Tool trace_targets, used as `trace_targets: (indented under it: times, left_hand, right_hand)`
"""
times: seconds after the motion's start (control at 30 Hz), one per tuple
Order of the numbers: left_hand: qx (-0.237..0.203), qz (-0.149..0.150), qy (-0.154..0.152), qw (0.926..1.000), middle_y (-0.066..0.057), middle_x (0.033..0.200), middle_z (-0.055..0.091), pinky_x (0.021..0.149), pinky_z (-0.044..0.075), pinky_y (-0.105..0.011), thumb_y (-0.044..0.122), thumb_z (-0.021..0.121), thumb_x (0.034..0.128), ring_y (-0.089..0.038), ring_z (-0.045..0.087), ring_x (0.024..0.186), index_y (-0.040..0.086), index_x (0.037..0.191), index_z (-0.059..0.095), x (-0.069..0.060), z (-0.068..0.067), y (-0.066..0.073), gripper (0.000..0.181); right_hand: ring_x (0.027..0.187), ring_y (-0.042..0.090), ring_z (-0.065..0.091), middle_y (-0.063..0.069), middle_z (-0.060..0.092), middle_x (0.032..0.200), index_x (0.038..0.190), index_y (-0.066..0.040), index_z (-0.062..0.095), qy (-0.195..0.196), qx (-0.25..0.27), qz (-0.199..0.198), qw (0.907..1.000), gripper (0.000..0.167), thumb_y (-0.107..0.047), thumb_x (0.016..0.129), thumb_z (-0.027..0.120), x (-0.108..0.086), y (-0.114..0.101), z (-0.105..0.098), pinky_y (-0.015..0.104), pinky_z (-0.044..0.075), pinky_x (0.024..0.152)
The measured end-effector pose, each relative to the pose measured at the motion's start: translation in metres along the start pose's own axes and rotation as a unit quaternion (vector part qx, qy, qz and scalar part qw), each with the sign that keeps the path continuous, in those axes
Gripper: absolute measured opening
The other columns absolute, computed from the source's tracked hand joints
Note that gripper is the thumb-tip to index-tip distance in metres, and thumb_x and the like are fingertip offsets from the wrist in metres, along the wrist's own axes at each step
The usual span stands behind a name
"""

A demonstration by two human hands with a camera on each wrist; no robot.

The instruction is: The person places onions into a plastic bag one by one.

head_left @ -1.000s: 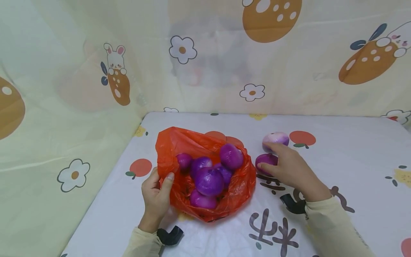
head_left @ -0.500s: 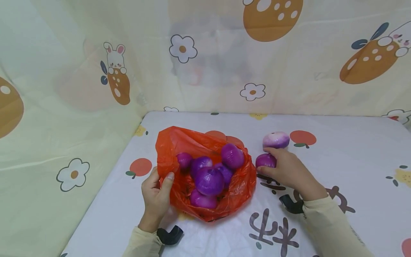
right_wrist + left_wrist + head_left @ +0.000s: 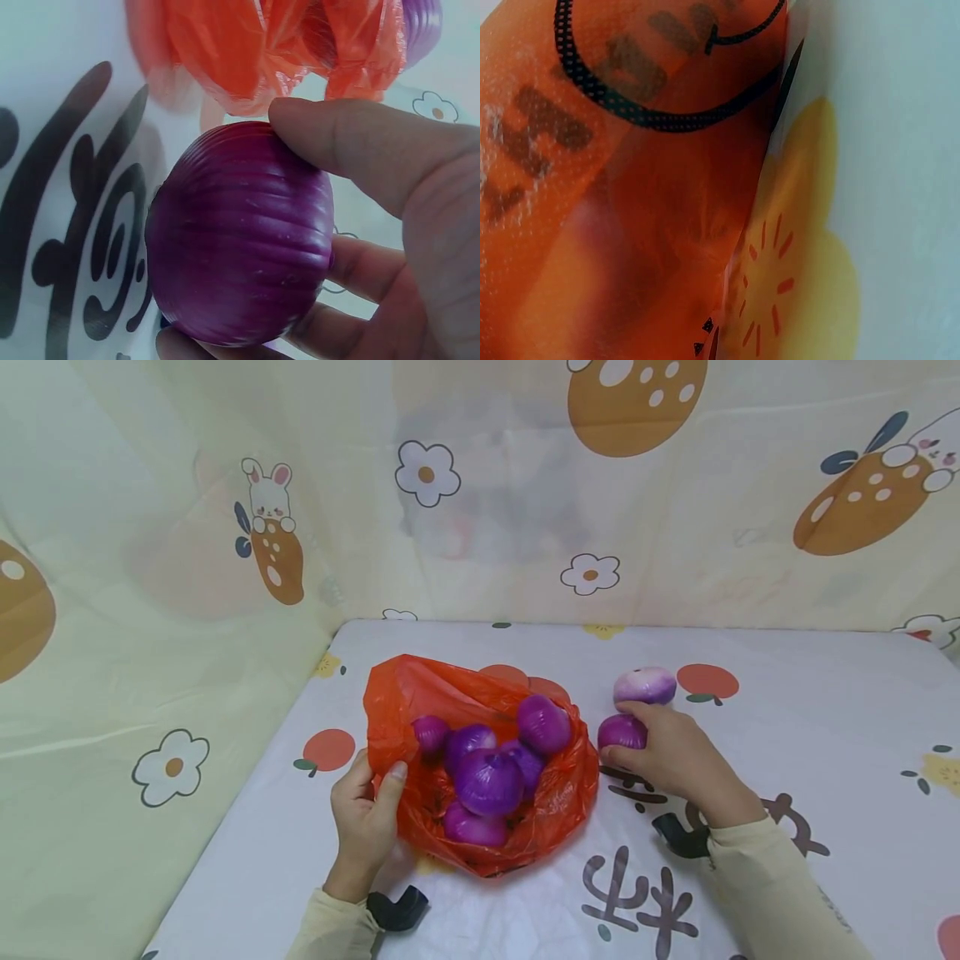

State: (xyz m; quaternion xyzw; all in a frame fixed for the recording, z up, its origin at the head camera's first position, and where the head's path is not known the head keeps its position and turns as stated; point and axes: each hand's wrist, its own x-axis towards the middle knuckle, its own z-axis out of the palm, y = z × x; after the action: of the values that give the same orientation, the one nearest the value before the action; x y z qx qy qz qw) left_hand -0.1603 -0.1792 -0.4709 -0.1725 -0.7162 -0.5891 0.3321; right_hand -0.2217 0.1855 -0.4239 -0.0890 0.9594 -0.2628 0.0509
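My left hand (image 3: pixel 367 814) pinches the left edge of a red plastic bag (image 3: pixel 397 693) between thumb and fingers. The bag lies open on the table with several purple onions (image 3: pixel 489 783) inside. To the right of the bag, my right hand (image 3: pixel 682 756) grips a purple onion (image 3: pixel 240 232), its thumb on one side and its fingers curled round the other. Just behind that onion sits a paler white-and-purple onion (image 3: pixel 647 685). The left wrist view is filled mostly by the bag's printed side (image 3: pixel 660 195); the hand does not show there.
A white patterned cloth (image 3: pixel 810 693) covers the table. Behind it and to the left hang cream curtains (image 3: pixel 495 535) printed with rabbits and flowers. A black curved piece shows at each wrist, beside the beige sleeves (image 3: pixel 780 893).
My right hand has shifted slightly and lies closer round the nearer onion, which has risen a little in view. The pale onion now shows more fully. My left hand and the bag stay put.
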Motion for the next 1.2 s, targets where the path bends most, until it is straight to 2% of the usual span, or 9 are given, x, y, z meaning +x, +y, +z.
trace_targets:
  times: [0.4,0.63,0.9,1.2]
  left_hand:
    - [-0.001,0.006,-0.004,1.0,-0.011,0.113,0.075,0.096,0.057,-0.027,-0.011,0.057,0.093,-0.015,0.069,0.107,-0.009,0.12,0.07,0.0,0.0,-0.001,0.03]
    - [-0.003,0.01,-0.004,0.9999,-0.01,0.113,0.075,0.096,0.058,-0.027,-0.011,0.057,0.0929,-0.014,0.069,0.107,-0.009,0.12,0.07,0.0,0.001,-0.001,0.03]
    - [-0.004,0.011,-0.001,0.9999,-0.006,0.11,0.075,0.094,0.058,-0.025,-0.012,0.058,0.0915,-0.013,0.068,0.103,-0.011,0.115,0.071,0.0,0.0,-0.001,0.027]
    - [0.003,0.008,-0.004,1.0,-0.011,0.111,0.075,0.094,0.058,-0.026,-0.011,0.058,0.0918,-0.014,0.069,0.104,-0.009,0.117,0.071,0.0,0.0,0.0,0.028]
  right_hand:
    - [0.119,0.054,0.058,0.031,0.059,0.136,0.153,-0.004,0.048,0.019,0.011,0.007,0.9997,0.084,-0.037,0.085,0.086,-0.005,-0.009,-0.011,0.062,0.06,0.081]
    - [0.116,0.054,0.06,0.031,0.061,0.133,0.152,-0.002,0.048,0.039,0.008,-0.012,0.9992,0.083,-0.035,0.085,0.085,-0.01,-0.015,-0.016,0.063,0.06,0.079]
    - [0.119,0.055,0.058,0.03,0.059,0.137,0.153,-0.006,0.049,0.056,0.024,-0.023,0.9979,0.084,-0.032,0.083,0.088,-0.016,-0.023,-0.022,0.063,0.061,0.078]
    - [0.118,0.053,0.058,0.028,0.059,0.137,0.15,-0.005,0.052,0.081,0.022,-0.046,0.9954,0.08,-0.03,0.083,0.087,-0.022,-0.032,-0.027,0.063,0.06,0.079]
